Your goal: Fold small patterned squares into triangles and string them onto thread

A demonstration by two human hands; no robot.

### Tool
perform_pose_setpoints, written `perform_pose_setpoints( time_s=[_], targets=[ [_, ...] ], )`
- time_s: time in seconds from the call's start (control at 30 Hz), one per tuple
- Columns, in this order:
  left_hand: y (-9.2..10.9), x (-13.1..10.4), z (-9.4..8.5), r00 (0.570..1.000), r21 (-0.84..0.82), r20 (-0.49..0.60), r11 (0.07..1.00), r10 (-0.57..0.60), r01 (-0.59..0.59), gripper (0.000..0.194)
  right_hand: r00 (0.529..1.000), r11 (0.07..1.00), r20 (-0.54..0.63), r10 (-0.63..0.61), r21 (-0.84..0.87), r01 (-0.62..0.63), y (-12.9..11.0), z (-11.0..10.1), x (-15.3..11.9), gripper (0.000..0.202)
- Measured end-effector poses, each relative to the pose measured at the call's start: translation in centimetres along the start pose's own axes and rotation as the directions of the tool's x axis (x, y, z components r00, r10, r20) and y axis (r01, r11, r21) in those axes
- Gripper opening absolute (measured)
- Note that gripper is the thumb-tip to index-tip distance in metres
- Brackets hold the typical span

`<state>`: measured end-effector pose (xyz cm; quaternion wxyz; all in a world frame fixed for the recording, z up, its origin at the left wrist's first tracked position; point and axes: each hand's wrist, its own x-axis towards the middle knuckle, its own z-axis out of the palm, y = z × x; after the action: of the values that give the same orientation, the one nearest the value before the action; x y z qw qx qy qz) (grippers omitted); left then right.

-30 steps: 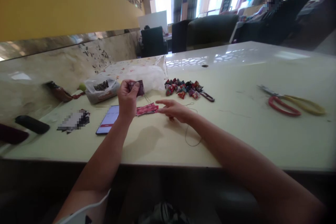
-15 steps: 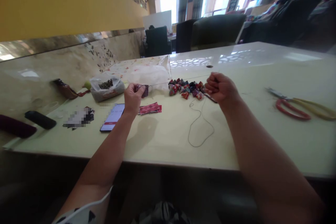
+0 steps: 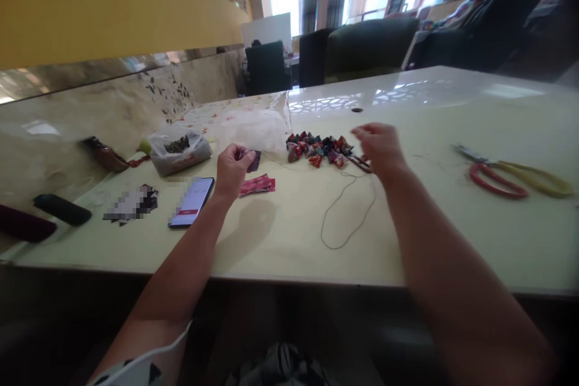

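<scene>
My left hand (image 3: 233,170) pinches a small dark purple fabric piece (image 3: 254,160) above the table. A thin thread (image 3: 277,161) runs from the fabric toward the right. My right hand (image 3: 379,146) is raised right of a pile of small patterned fabric bows (image 3: 319,149); its fingers are bent together, and anything between them is too small to make out. Below that hand a long loop of thread (image 3: 340,247) lies on the table. Red patterned fabric strips (image 3: 257,185) rest just below my left hand.
A phone (image 3: 192,202), a white plastic bag (image 3: 181,160) and a dark blurred-out pile (image 3: 131,204) are on the left. Scissors with red and yellow handles (image 3: 497,178) lie at right. Dark cases (image 3: 63,208) sit near the wall. Chairs (image 3: 371,48) stand behind the table (image 3: 289,253).
The thread between my hands was stretched taut and now hangs slack. My right hand has turned and its fingers have loosened somewhat. The whole view has shifted slightly.
</scene>
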<state>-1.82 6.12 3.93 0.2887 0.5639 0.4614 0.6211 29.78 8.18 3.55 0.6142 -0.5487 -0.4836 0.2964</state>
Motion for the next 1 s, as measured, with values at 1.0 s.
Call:
perform_pose_setpoints(
  time_s=[1.0],
  targets=[
    [1.4, -3.0, 2.1, 0.954, 0.044, 0.268, 0.991, -0.134, 0.127, 0.022, 0.959, 0.996, 0.280, 0.040, 0.067, -0.061, -2.6, 5.1, -4.6, 0.024]
  ],
)
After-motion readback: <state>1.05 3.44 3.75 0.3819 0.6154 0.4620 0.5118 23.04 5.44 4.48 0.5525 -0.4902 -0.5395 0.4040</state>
